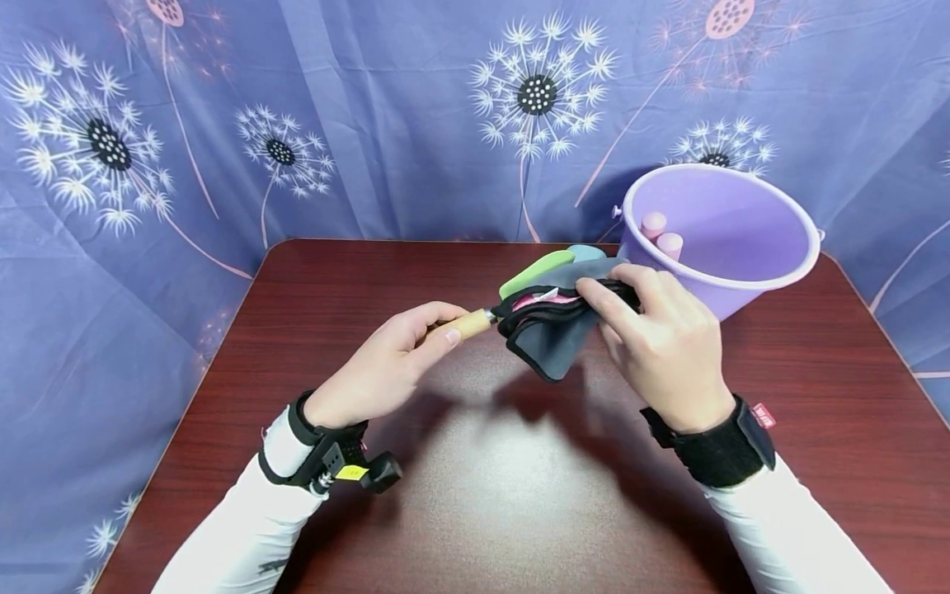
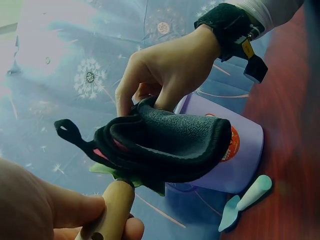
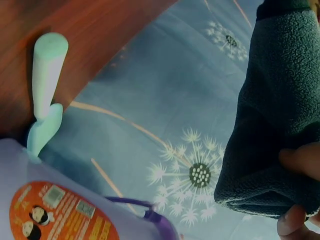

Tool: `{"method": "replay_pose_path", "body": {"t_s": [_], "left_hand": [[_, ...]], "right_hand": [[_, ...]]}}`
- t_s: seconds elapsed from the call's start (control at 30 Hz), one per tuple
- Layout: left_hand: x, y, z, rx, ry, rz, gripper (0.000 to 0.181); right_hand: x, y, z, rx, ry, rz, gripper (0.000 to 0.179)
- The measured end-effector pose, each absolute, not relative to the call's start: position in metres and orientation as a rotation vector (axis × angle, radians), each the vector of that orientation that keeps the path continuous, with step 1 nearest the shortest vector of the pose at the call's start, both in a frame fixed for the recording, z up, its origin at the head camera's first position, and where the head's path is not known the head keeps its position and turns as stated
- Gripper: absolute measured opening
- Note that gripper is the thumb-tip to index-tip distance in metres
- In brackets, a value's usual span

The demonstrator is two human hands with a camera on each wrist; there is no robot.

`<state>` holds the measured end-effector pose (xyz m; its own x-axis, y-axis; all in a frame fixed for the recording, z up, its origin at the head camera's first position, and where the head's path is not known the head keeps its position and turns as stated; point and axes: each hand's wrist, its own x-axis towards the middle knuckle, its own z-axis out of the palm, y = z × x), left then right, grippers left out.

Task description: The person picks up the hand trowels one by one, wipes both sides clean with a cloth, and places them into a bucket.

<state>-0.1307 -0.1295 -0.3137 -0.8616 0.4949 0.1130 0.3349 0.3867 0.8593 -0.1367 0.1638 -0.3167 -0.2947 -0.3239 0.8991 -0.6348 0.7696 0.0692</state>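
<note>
My left hand (image 1: pixel 378 363) grips the pale wooden handle (image 1: pixel 463 325) of a small garden trowel, its light green blade (image 1: pixel 536 272) partly covered. Against that blade lies a folded dark grey cloth (image 1: pixel 552 346) with black edging, a hanging loop (image 2: pixel 70 132) and some pink between its layers. My right hand (image 1: pixel 664 338) pinches the cloth's right end between thumb and fingers. Both hands hold these things above the table. In the right wrist view the cloth (image 3: pixel 275 110) hangs from the fingertips and the green blade is out of sight.
A purple bucket (image 1: pixel 720 285) stands at the table's back right, with two pink-ended pieces (image 1: pixel 660 235) inside. Beside it on the table (image 1: pixel 356 280) lies a mint-coloured trowel (image 2: pixel 255 192). A blue dandelion-print curtain (image 1: pixel 416 124) hangs behind the table.
</note>
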Motion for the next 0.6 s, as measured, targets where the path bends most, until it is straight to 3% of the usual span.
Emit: {"method": "replay_pose_path", "body": {"t_s": [0.6], "left_hand": [[-0.129,-0.128,-0.311,0.785,2.451,1.517,0.024]], "right_hand": [[-0.126,0.149,-0.323,0.893,-1.935,0.454,0.028]]}}
